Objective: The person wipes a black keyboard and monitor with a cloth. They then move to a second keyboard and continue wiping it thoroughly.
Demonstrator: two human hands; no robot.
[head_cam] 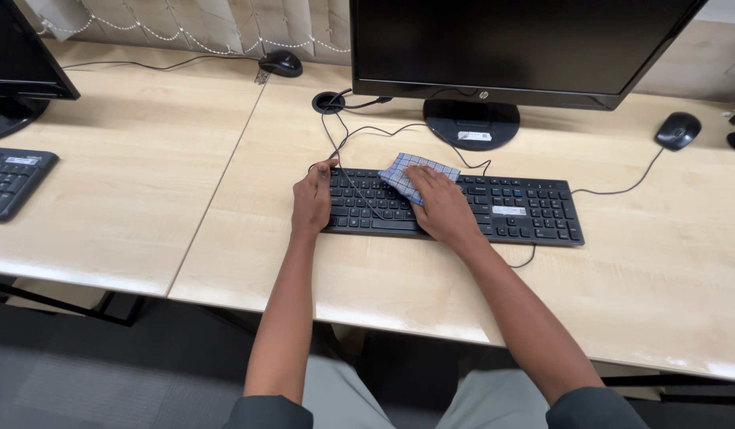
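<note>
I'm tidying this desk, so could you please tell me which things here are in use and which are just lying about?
In use:
- left hand, steadying the keyboard's end
- right hand, pressing the cloth
- checked cloth
- keyboard

Lying about:
- monitor
- right mouse
- far mouse
- second keyboard
- second monitor

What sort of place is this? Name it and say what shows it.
Probably an office or computer room: wooden desks set side by side, a monitor, the keyboard under the hands, and another keyboard at the neighbouring desk.
</note>
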